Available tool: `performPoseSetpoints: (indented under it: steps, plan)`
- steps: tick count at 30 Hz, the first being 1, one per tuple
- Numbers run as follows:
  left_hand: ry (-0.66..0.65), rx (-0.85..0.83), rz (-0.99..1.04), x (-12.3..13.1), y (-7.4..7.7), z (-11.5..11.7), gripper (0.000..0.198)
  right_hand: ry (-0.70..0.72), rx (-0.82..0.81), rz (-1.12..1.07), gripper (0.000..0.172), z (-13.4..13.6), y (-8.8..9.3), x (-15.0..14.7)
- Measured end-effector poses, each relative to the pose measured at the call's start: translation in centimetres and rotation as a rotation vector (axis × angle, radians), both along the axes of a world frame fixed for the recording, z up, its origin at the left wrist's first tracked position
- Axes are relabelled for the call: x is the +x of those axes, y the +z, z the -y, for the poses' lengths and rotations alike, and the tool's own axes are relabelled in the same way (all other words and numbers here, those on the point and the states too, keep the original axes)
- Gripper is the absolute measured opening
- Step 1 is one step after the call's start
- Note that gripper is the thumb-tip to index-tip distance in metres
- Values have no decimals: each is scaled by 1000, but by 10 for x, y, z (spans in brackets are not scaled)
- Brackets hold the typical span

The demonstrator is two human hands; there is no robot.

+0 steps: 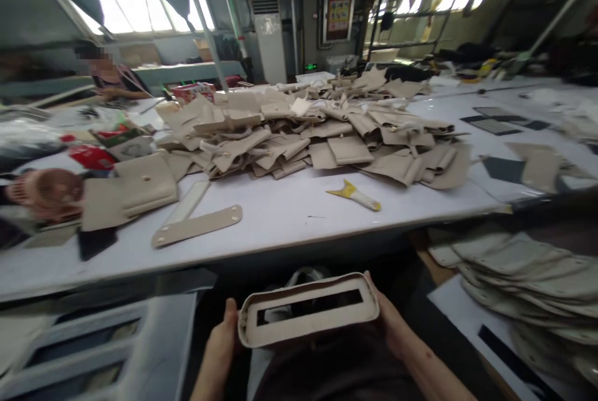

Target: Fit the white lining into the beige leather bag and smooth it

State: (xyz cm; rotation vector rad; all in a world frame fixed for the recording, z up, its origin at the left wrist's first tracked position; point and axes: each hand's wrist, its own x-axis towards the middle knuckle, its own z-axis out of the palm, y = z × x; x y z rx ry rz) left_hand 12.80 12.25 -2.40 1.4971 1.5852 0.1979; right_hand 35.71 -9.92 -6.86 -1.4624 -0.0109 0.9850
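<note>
Between my two hands, above my lap, is a beige bag piece [317, 327] with a raised rim, rounded corners and a long slot cut through its face. My left hand [223, 334] grips its left end, the thumb pointing up along the edge. At the opposite end my right hand [389, 321] is closed round the side, with most of its fingers hidden behind the piece. Beyond it on the white table [275, 220] lie a beige strip [199, 226] with rounded ends and a yellow and white tool [355, 194] with a forked end.
A big heap of beige bag parts [299, 133] covers the middle of the table. Pale flat pieces [527, 283] are stacked at right. A panel with slots [103, 351] stands at lower left. Near a pink fan [49, 192], a person [112, 80] sits farther back.
</note>
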Motion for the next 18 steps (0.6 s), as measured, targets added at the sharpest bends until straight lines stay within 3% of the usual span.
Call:
performPoseSetpoints:
  steps: [2, 4, 6, 10, 18]
  plan:
    - [-290, 14, 5, -9, 15, -7, 70, 83, -118, 240, 62, 12, 18, -2]
    - [-558, 51, -156, -13, 31, -10, 62, 157, -227, 464, 62, 20, 34, -7]
    - [-673, 104, -342, -10, 46, -9, 55, 186, -295, 589, 54, 23, 45, -13]
    - [-715, 162, -545, 1, 57, -4, 47, 222, -403, 714, 51, 20, 49, -19]
    - [-731, 118, -506, -6, 39, -8, 43, 278, -480, 857, 51, 13, 48, -17]
